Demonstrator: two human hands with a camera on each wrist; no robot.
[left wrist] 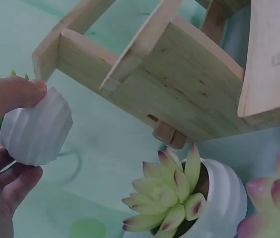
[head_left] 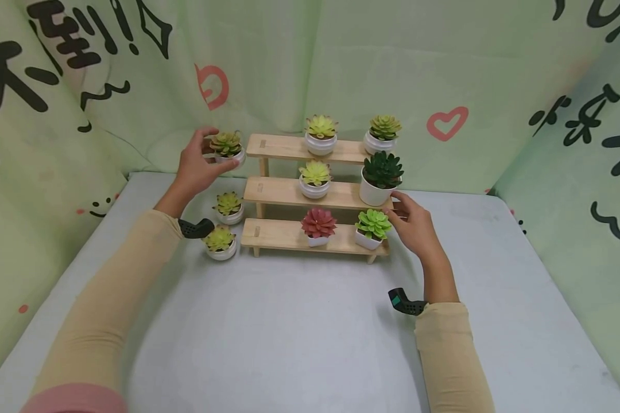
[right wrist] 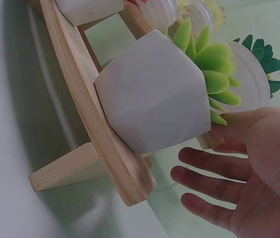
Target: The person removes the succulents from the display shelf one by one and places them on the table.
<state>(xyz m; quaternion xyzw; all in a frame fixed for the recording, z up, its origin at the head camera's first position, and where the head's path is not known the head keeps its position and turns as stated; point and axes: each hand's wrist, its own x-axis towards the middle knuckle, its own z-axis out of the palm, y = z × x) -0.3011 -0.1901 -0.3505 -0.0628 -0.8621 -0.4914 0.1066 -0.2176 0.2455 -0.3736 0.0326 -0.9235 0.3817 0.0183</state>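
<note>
My left hand (head_left: 198, 158) grips a small potted succulent (head_left: 227, 144) by its white ribbed pot (left wrist: 40, 129), thumb on one side and fingers on the other. It is raised beside the left end of the top shelf (head_left: 279, 147) of a three-tier wooden stand. My right hand (head_left: 413, 223) is at the right end of the middle shelf (head_left: 284, 192), pinching it between thumb and index finger. Its other fingers (right wrist: 207, 181) spread loosely. Close by are a bright green succulent (head_left: 374, 223) on the bottom shelf and a dark green succulent (head_left: 382, 172) in a white pot.
Two yellow-green succulents, one behind (head_left: 229, 206) and one in front (head_left: 220, 241), stand on the white table (head_left: 289, 332) left of the stand. A red succulent (head_left: 318, 223) sits on the bottom shelf. Other yellow-green ones fill places above. A printed curtain (head_left: 372, 74) hangs behind.
</note>
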